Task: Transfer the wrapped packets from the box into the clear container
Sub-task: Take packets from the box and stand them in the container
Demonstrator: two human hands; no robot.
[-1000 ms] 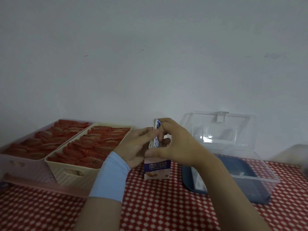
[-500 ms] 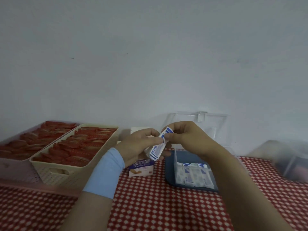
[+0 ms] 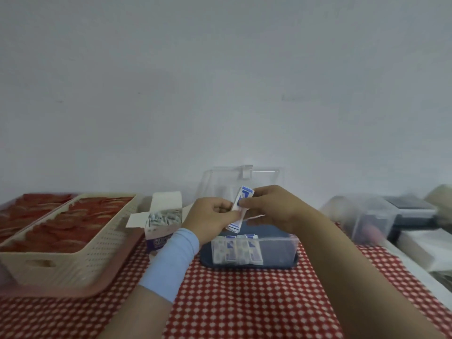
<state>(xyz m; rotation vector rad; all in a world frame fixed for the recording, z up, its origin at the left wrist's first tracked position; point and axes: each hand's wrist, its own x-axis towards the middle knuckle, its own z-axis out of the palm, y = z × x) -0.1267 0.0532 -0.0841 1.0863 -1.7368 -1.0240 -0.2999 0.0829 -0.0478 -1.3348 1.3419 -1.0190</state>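
A small white and purple box stands open at centre left, with several wrapped packets showing in its top. To its right is the clear container with a dark blue base and its lid raised behind. Several blue and white packets stand in a row at its near left side. My left hand and my right hand both pinch a small stack of blue and white packets above the container.
Two baskets full of red packets sit on a pink tray at the left. Another clear lidded bin and white items stand at the right. A red and white checked cloth covers the table.
The view has shifted, so the box and container now sit further apart and more of the box top shows. The packets have turned more upright over the container, still held by both hands.
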